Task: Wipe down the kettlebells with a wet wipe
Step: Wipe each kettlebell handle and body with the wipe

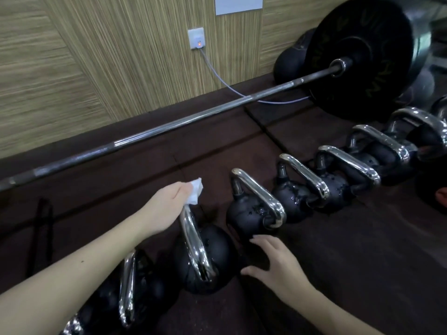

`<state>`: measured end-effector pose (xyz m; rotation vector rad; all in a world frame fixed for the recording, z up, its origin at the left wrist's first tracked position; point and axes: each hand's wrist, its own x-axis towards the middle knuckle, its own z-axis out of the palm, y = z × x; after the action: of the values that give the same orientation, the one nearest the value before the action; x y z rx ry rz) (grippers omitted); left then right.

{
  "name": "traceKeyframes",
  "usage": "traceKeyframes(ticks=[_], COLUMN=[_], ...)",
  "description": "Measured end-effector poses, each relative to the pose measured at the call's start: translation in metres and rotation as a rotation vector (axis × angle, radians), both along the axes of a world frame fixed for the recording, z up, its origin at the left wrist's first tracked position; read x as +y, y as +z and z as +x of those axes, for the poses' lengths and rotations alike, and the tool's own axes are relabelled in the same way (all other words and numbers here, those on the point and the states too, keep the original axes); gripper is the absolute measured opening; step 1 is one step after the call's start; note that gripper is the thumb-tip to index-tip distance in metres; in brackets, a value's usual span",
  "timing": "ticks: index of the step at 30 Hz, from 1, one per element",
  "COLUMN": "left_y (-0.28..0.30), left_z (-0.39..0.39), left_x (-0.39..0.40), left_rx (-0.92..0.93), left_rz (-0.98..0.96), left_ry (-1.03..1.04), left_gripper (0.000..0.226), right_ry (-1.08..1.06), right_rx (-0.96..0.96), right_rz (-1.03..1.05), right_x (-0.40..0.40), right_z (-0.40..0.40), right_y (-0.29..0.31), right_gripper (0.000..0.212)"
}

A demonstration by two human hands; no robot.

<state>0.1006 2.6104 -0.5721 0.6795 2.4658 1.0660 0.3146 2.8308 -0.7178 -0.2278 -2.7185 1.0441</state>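
Note:
A row of several black kettlebells with chrome handles runs diagonally across the dark floor mat, from the bottom left to the right edge. My left hand [167, 204] holds a crumpled white wet wipe [195, 192] against the far end of the chrome handle of one kettlebell [208, 259]. My right hand [273, 259] rests open, its fingers against the right side of that kettlebell's black body. The neighbouring kettlebell [251, 213] shows water drops on its body.
A long barbell [169, 126] with a large black plate [360, 59] lies along the wood-panelled wall behind the row. A grey cable [217, 76] runs from a wall socket [196, 39] to the floor. A dark strap [43, 228] lies at the left.

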Motion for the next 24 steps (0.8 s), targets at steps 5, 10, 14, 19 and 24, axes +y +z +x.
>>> traceKeyframes(ticks=[5, 10, 14, 19, 24], left_y=[0.018, 0.022, -0.001, -0.027, -0.022], left_z=[-0.008, -0.011, -0.029, -0.03, 0.004], left_x=[0.036, 0.087, 0.115, 0.127, 0.135], left_rx=[0.066, 0.142, 0.138, 0.224, 0.521], left_rz=[0.05, 0.056, -0.052, -0.218, -0.426], left_ry=[0.023, -0.041, -0.129, -0.326, -0.615], left_gripper=[0.044, 0.042, 0.044, 0.04, 0.058], right_ry=[-0.207, -0.186, -0.144, -0.144, -0.193], right_rx=[0.066, -0.033, -0.116, -0.135, -0.146], right_rz=[0.008, -0.164, -0.328, -0.346, -0.366], right_x=[0.05, 0.07, 0.065, 0.07, 0.07], right_z=[0.005, -0.03, -0.059, -0.062, -0.064], right_y=[0.008, 0.016, 0.003, -0.005, -0.008], right_gripper=[0.071, 0.117, 0.109, 0.112, 0.116])
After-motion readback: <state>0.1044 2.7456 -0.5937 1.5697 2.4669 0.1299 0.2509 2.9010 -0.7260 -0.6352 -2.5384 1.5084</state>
